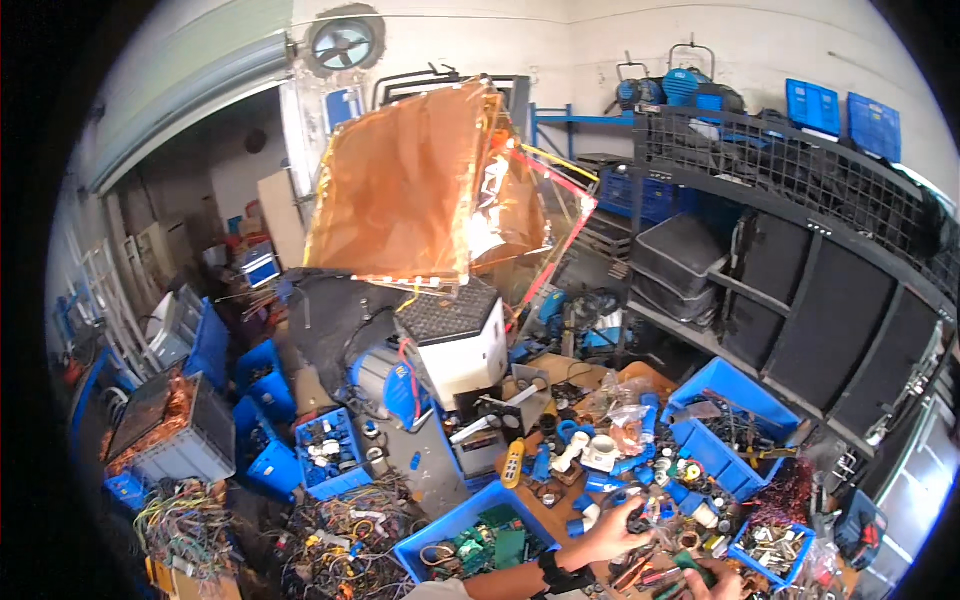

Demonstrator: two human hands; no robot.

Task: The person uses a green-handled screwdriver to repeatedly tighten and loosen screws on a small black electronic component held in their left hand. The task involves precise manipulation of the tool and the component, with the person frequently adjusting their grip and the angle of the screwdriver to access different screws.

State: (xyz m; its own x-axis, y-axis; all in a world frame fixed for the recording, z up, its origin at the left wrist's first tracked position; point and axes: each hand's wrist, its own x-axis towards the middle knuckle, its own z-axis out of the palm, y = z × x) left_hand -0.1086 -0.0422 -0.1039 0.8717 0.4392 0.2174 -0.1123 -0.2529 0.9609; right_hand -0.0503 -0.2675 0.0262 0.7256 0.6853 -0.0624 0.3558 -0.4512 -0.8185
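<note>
My left hand point(612, 532), with a black band point(566, 574) at its wrist, reaches over a cluttered brown work surface point(540, 512). Its fingers are pinched together beside a small dark piece too unclear to name. At the lower edge my right hand point(718, 582) is partly cut off by the frame. Those fingers curl by a small green piece point(686, 561), but what they grip is hard to make out. Around both hands lie blue and white pipe fittings point(600, 454), and screwdriver-like tools point(655, 578) lie between them.
A blue bin of green circuit boards point(420, 535) stands left of my forearm. To the right are a blue box of metal parts point(800, 575) and a larger blue bin point(745, 390). Wire heaps point(350, 540) cover the floor at left. A yellow remote control point(513, 463) stands behind.
</note>
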